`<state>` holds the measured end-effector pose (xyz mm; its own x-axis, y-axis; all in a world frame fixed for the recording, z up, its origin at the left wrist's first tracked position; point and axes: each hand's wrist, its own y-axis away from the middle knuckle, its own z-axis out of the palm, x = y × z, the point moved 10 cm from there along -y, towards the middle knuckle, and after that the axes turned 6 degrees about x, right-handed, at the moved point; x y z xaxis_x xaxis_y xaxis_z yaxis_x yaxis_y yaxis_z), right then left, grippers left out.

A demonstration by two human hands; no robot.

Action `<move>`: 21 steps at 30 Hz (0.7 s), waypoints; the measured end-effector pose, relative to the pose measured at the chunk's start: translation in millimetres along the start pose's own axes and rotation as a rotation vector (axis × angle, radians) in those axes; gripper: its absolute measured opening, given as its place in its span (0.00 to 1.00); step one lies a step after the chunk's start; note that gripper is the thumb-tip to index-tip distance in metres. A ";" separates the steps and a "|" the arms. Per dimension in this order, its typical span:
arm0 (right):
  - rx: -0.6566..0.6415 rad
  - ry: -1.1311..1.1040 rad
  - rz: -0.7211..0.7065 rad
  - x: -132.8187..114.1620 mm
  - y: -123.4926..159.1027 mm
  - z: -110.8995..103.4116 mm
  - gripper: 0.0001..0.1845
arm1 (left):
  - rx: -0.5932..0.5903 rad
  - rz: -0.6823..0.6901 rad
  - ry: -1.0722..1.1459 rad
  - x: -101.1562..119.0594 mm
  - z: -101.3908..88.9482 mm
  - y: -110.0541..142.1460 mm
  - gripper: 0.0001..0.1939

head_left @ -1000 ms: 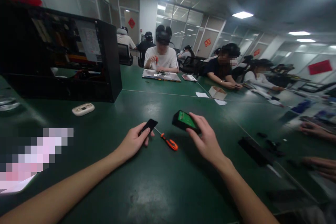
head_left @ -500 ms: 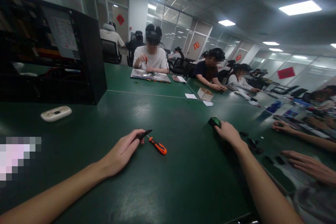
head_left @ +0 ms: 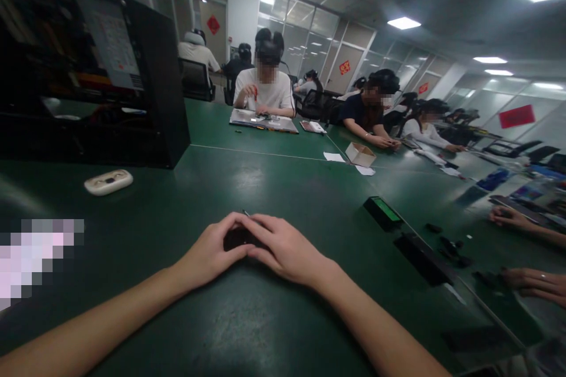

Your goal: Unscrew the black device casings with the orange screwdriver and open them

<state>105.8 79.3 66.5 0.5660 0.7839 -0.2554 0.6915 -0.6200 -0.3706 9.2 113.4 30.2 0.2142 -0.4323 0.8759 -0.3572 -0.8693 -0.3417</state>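
My left hand [head_left: 210, 256] and my right hand [head_left: 289, 250] meet at the fingertips above the green table, curled around a flat black piece [head_left: 237, 238]. Little of that piece shows between the fingers and thumbs. A thin metal tip [head_left: 246, 212], apparently the screwdriver's, pokes out behind the fingers; its orange handle is hidden. Off to the right, apart from both hands, lies a black case with a green circuit board [head_left: 384, 212].
A black computer case [head_left: 170, 94] stands at the left, with a white earbud case [head_left: 109, 182] in front. To the right lie a long black block [head_left: 422, 256] and small black parts [head_left: 451, 247], near another person's hand [head_left: 533, 283]. A small box [head_left: 360, 155] sits farther back.
My right hand set the case with the green board down at the right, then came back to my left hand. Left keeps the black piece. The orange screwdriver handle is now covered.
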 end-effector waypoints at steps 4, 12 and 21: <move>0.002 -0.061 0.031 0.9 9.2 6.3 0.23 | 0.004 -0.020 -0.014 -5.4 -1.4 0.3 0.16; 0.501 0.404 0.464 121.5 101.6 -147.2 0.21 | 0.085 -0.045 0.060 -9.9 -8.5 -5.0 0.17; 0.313 0.728 1.064 257.4 238.6 -181.9 0.30 | 0.037 -0.035 -0.052 -7.9 -5.9 -3.4 0.12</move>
<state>498.2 127.1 74.7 0.9413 -0.3340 -0.0498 -0.3125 -0.8056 -0.5033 3.3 121.1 26.5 0.2727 -0.4126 0.8691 -0.3149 -0.8919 -0.3246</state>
